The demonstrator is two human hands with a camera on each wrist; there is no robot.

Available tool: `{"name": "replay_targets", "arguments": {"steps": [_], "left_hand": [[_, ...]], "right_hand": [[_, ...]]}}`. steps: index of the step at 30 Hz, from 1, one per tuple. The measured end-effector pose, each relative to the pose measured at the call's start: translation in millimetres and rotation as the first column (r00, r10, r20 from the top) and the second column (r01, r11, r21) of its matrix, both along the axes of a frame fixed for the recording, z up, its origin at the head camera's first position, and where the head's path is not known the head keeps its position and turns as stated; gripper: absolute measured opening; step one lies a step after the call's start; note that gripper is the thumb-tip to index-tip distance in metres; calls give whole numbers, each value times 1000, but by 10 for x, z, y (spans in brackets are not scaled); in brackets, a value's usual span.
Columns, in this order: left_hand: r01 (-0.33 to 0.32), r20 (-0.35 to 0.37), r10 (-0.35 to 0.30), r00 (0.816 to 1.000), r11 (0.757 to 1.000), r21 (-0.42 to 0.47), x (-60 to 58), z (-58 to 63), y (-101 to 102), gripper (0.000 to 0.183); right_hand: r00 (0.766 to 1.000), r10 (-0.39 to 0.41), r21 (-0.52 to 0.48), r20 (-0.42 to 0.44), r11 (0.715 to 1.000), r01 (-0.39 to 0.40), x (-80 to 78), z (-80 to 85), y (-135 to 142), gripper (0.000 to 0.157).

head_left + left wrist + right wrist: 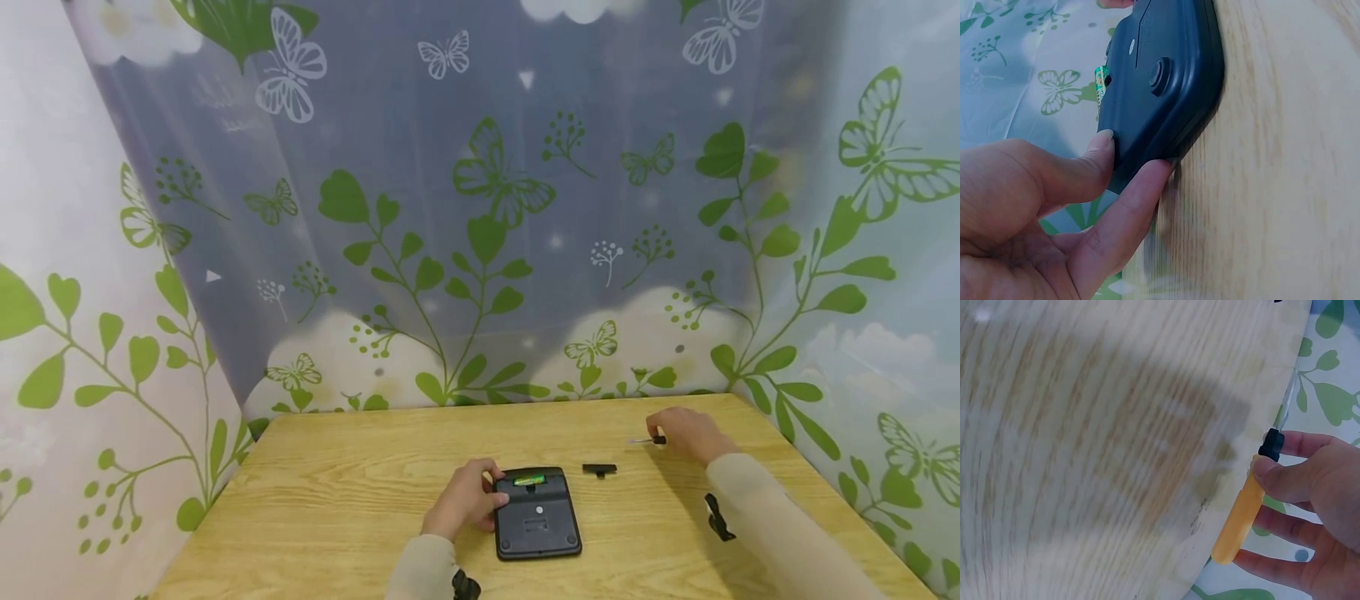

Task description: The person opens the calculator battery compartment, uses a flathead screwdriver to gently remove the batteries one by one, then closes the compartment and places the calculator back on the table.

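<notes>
A black calculator (537,534) lies face down on the table, its battery bay uncovered. Inside that bay sits a green battery (528,480), which also peeks out in the left wrist view. My left hand (467,498) grips the calculator's left edge, thumb (1102,150) on the back and a finger (1141,194) along the lower rim. Off to the right, my right hand (690,434) holds a screwdriver (1239,515) with a yellow handle and black collar, its thin metal shaft pointing left in the head view. Between calculator and right hand lies the small black battery cover (598,469).
The wooden table (337,475) meets a curtain (420,333) printed with leaves and butterflies at its back edge. Similar printed cloth hangs at both sides. Black straps (718,518) circle the wrists.
</notes>
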State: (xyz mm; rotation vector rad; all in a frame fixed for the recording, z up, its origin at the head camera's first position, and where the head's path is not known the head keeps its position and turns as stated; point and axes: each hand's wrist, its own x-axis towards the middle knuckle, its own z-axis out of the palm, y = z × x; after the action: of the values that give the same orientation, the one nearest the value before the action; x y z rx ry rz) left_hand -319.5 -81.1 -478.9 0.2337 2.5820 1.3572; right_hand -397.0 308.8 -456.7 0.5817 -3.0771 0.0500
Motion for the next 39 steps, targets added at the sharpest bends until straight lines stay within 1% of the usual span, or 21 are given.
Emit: {"name": "replay_targets", "arguments": {"steps": [8, 14, 22, 27, 32, 39], "left_hand": [[-3, 10, 3, 1000, 1000, -4, 12, 7, 0, 24], [-9, 21, 9, 1000, 1000, -11, 3, 4, 6, 24], [1, 6, -1, 1000, 1000, -3, 2, 20, 4, 25], [2, 1, -2, 1000, 1000, -6, 6, 21, 7, 25], [1, 3, -1, 1000, 1000, -12, 0, 10, 4, 25], [-3, 8, 3, 1000, 1000, -4, 6, 18, 7, 25]], "right_hand": [[1000, -20, -4, 15, 1000, 20, -4, -56, -70, 29], [1000, -14, -13, 4, 1000, 14, -16, -79, -106, 28], [1000, 16, 6, -16, 1000, -16, -56, -81, -135, 25], [1000, 10, 13, -5, 1000, -10, -70, -93, -125, 25], [1000, -7, 20, 18, 1000, 7, -60, -78, -109, 27], [1000, -11, -3, 9, 1000, 11, -10, -36, -87, 25]]}}
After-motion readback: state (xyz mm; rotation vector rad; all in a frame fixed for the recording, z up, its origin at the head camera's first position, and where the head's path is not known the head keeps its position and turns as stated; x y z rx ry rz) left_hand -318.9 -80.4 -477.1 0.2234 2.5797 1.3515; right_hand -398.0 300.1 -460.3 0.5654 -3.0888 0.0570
